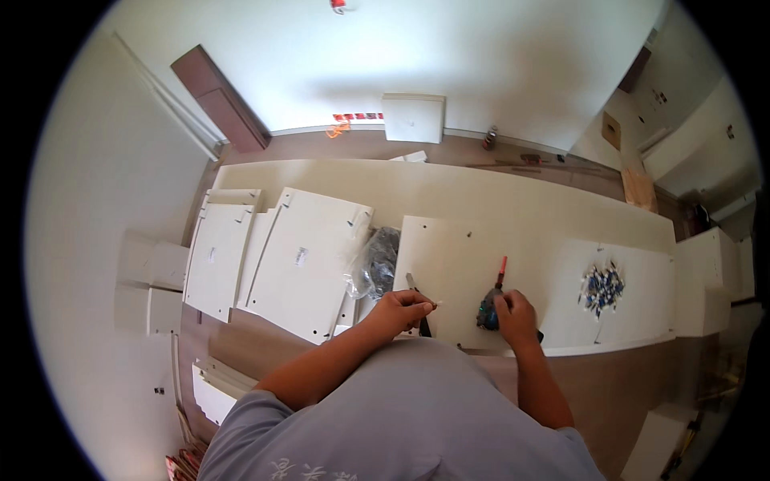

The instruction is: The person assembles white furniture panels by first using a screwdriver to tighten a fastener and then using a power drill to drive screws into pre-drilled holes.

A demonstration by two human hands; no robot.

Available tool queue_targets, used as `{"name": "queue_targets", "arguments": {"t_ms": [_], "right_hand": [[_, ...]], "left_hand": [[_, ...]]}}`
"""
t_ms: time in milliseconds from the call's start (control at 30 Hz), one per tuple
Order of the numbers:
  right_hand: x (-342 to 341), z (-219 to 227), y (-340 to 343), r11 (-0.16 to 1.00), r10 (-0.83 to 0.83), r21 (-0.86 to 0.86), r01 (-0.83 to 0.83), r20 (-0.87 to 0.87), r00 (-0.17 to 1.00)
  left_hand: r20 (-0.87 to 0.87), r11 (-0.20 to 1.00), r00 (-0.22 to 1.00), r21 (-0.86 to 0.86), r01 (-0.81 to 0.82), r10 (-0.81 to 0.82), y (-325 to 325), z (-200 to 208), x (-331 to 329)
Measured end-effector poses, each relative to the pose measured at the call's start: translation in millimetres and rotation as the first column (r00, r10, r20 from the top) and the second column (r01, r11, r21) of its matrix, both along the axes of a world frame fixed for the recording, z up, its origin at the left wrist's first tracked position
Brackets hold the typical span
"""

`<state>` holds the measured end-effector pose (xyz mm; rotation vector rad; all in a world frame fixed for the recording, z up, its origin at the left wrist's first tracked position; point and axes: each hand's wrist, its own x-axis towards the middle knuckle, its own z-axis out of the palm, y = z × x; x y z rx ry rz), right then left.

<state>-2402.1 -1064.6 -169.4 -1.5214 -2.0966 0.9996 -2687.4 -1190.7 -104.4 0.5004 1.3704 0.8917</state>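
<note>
My right hand [517,317] is closed round a cordless drill [489,311], dark with teal parts. A red-tipped piece [503,268] points away from its front, over the white panel [437,248]. To the left, the fingers of my left hand [403,311] are pinched together, and something tiny and pale shows at their tips, too small to name. Beside and partly under that hand lies a slim tool with a dark handle [425,327] and a grey end. Right of the drill is a pile of small blue, white and dark fittings [601,289] on a white board.
Several white panels [309,256] with holes and fittings lie at the left, next to a clear plastic bag [377,260] of dark contents. A white box-like piece [413,118] leans on the far wall. Brown boards [220,100] stand far left; white cabinet parts [706,276] stand right.
</note>
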Motion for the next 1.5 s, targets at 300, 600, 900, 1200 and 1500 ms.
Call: {"name": "queue_targets", "arguments": {"t_ms": [300, 600, 900, 1200, 1500], "right_hand": [[39.9, -44.3, -11.8, 0.97, 0.228, -0.035, -0.239, 0.463, 0.856], [-50.0, 21.8, -36.3, 0.991, 0.128, -0.035, -0.13, -0.062, 0.99], [-212.9, 49.8, -93.0, 0.56, 0.059, -0.635, -0.532, -0.61, 0.79], [-312.9, 41.3, -127.3, 0.642, 0.225, -0.608, -0.468, -0.434, 0.873], [-367.0, 30.2, -118.4, 0.728, 0.256, -0.607, -0.319, -0.191, 0.948]], "left_hand": [[0.301, 0.818, 0.766, -0.106, -0.566, 0.569, -49.4, -64.0, -68.2], [0.191, 0.731, 0.707, -0.112, -0.674, 0.681, -89.2, -93.8, -153.9], [0.389, 0.782, 0.689, -0.169, -0.6, 0.612, -96.9, -111.7, -237.8], [0.442, 0.855, 0.738, -0.17, -0.49, 0.51, -103.2, -129.5, -298.8], [0.483, 0.874, 0.733, -0.187, -0.448, 0.479, -97.5, -142.1, -322.5]]}}
